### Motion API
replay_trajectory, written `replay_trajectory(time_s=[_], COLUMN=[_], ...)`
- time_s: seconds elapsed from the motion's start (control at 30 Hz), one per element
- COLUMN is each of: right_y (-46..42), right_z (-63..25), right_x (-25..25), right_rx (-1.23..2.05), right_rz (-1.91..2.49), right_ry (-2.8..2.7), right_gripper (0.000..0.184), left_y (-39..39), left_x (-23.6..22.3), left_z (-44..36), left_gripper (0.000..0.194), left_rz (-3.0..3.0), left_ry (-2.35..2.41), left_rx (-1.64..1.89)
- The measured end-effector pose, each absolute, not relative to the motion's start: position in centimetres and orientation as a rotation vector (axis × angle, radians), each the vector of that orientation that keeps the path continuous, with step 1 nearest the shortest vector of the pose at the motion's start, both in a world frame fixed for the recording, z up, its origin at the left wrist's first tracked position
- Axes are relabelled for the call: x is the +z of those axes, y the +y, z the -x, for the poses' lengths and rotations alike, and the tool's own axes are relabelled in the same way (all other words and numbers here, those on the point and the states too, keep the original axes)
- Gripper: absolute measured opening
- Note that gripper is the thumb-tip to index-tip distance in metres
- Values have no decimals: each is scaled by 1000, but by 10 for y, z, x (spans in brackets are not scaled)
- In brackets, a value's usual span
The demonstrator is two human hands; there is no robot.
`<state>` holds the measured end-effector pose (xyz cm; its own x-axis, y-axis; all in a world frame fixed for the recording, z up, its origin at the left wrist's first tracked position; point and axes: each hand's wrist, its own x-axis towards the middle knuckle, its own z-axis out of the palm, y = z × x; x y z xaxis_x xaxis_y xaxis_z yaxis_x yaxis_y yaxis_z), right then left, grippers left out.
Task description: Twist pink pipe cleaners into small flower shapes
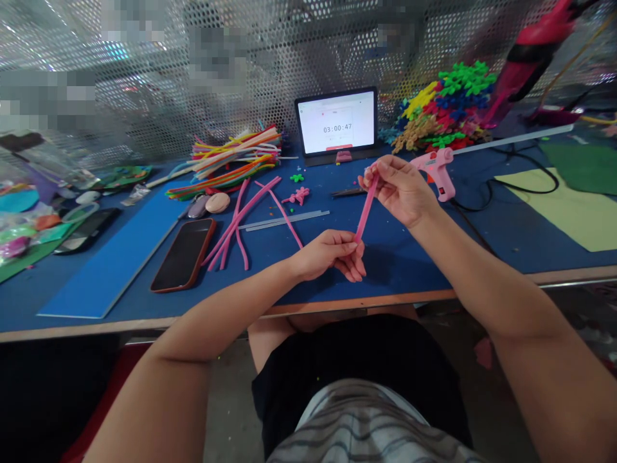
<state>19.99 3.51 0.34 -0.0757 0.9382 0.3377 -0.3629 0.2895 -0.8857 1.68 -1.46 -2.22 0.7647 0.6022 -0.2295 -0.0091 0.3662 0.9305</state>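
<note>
- My blue work table (385,257) fills the view, and a perforated metal screen (313,51) closes off its far side, so everything seems gathered within my reach.
- On the left, a blue foam board (108,263) lies flat, with my phone (183,254) face up on it, apparently kept near but out of the way.
- At the far edge, a tablet (336,122) stands propped toward me, showing a timer at 03:00:47, probably placed so I can read it at a glance.
- Far right, a heap of colourful twisted shapes (443,109) sits back from my working space.
- Beside it, a pink glue gun (436,170) lies on its side within reach of my right hand, its cord trailing right.
- Far left of centre, a bundle of multicoloured pipe cleaners (236,154) lies together, with loose pink ones (236,218) nearer me, seemingly set apart by colour.
- My right hand (398,190) is near closed, pinching the top of a pink pipe cleaner (366,209).
- My left hand (328,254) curls loosely, its fingertips pinching the lower end, keeping the piece taut and straight above the table.
</note>
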Motion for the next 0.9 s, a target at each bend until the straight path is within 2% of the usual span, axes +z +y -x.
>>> replay_trajectory(time_s=[0.2,0.5,0.9], right_y=[35,37,40], right_z=[-197,-200,-203], right_x=[1,-1,-1], right_rx=[1277,1416,1318], right_rz=[610,577,608], right_ry=[-1100,-1048,-1086], right_gripper=[21,30,13], left_y=[-16,-15,-18], left_x=[-22,-24,-22], left_z=[-17,-17,-18], left_gripper=[16,17,18], left_rz=[-1127,-1108,-1125], left_ry=[593,580,595], left_rx=[453,412,398])
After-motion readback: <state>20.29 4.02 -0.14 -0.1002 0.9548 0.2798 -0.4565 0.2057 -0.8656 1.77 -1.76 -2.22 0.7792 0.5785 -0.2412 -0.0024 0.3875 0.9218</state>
